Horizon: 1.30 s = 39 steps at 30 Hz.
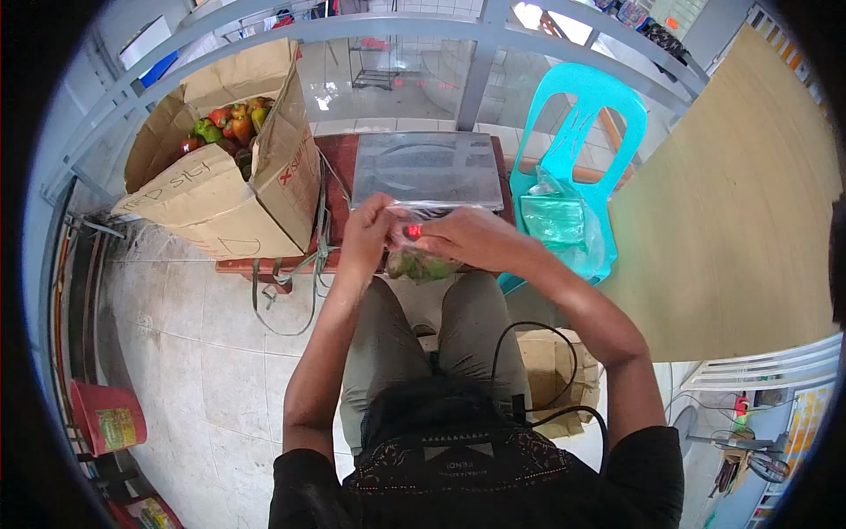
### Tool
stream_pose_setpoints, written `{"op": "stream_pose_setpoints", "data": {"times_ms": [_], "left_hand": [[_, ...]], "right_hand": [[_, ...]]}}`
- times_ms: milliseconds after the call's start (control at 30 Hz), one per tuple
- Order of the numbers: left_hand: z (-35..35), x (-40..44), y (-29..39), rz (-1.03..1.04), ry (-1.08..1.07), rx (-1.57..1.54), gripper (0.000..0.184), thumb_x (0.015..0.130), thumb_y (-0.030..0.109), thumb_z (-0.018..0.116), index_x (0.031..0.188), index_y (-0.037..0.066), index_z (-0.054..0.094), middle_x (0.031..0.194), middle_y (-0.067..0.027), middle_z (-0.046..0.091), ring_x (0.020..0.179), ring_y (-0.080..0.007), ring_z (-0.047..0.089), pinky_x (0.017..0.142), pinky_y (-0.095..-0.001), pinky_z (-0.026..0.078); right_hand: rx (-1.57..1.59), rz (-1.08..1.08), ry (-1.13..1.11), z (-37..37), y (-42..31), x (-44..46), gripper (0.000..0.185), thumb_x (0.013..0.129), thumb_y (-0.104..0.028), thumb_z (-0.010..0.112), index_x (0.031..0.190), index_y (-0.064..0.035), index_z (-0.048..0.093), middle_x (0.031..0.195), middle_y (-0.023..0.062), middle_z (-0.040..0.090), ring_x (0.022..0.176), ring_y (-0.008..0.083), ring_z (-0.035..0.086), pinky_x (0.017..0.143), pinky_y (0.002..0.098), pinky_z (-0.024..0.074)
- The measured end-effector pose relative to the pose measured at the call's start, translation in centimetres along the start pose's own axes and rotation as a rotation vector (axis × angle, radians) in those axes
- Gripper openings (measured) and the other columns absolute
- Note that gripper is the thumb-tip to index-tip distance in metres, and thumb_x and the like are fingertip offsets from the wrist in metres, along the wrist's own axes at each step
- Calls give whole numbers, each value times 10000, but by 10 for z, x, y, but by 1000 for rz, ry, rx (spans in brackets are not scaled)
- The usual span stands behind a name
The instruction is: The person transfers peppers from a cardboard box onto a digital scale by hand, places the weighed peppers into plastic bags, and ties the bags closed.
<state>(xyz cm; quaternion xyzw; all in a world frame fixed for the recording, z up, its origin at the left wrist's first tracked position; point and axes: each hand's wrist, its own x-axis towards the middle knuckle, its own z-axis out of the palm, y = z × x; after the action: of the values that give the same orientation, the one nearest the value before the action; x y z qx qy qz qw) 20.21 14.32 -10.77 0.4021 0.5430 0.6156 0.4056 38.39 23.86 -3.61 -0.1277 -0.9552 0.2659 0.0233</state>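
Note:
Just above my lap hangs a clear plastic bag (425, 266) with green produce inside, probably peppers. My left hand (370, 231) pinches the gathered top of the bag from the left. From the right, my right hand (465, 236) is closed at the same bag neck. By its fingertips shows a small red piece (414, 231) with light marks; its kind is too small to tell. Right behind both hands lies a flat grey metal platform (427, 167), like the top of a weighing scale, on a dark red table (339, 181).
An open cardboard box (251, 207) of red and green peppers (231, 125) stands at the left. To the right is a turquoise plastic chair (608, 97) with plastic bags (555, 220) on its seat, beside a plywood board (731, 203). Green straps (304, 309) dangle from the table.

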Motion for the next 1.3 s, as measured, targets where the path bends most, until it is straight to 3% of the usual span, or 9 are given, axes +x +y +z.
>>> {"op": "stream_pose_setpoints", "data": {"times_ms": [333,467,533,700,767,867,1067,1167,1300], "left_hand": [[-2,-5,51,330,41,445,170,986,104,509,858,17,577,679,16,513,566,-57,497,519,-215,416],[10,-9,70,321,-142,295,93,927,96,606,958,16,570,870,-11,574,781,-81,556,717,-254,459],[1,-3,56,502,-220,224,292,871,112,682,1128,11,588,1018,-45,624,913,-124,589,816,-284,454],[8,-11,13,255,-364,222,842,857,218,731,1506,54,221,1371,-78,466,1169,-197,513,1009,-341,398],[39,-20,8,-4,-326,24,760,877,345,717,1458,26,347,1356,-81,494,1196,-209,493,1023,-347,378],[34,19,-67,154,-232,165,565,952,374,617,1364,15,477,1268,-72,560,1133,-177,530,967,-327,422],[53,29,23,129,-318,-129,431,1011,393,485,1079,-1,647,1036,-74,669,986,-157,611,940,-321,447],[60,34,45,181,-405,-162,405,1006,372,498,1050,1,652,1016,-71,671,982,-158,615,935,-319,457],[76,38,67,98,-499,-183,337,1008,304,501,1059,6,649,1004,-69,668,967,-151,619,901,-297,473]], "right_hand": [[-164,9,426,-24,2,4,266,831,-171,624,1091,-112,617,766,171,627,748,381,625,650,480,450],[-157,-64,412,-29,14,8,194,782,-138,639,955,-58,606,734,175,603,721,384,609,625,456,442],[-83,-56,438,-36,8,4,169,784,-142,639,918,-47,599,728,179,591,714,390,595,623,453,437],[-12,-49,490,-29,2,12,144,825,-158,631,874,-34,575,709,187,567,706,400,570,617,450,423],[20,-15,473,-24,-5,22,150,846,-164,622,872,-28,565,715,201,555,704,408,550,615,446,414],[-51,-106,517,-23,-6,31,196,848,-211,652,893,-31,588,744,163,593,688,346,585,624,407,447],[423,-115,778,-76,28,-11,794,700,-314,820,1388,-123,470,1264,75,564,1167,185,528,975,375,420],[729,-110,395,-44,90,-34,956,694,-344,847,1457,-68,343,1425,78,463,1331,219,416,1070,356,331],[667,267,-39,-5,74,-33,787,770,-398,799,1397,-46,478,1208,82,610,1093,164,553,932,312,437]]}}
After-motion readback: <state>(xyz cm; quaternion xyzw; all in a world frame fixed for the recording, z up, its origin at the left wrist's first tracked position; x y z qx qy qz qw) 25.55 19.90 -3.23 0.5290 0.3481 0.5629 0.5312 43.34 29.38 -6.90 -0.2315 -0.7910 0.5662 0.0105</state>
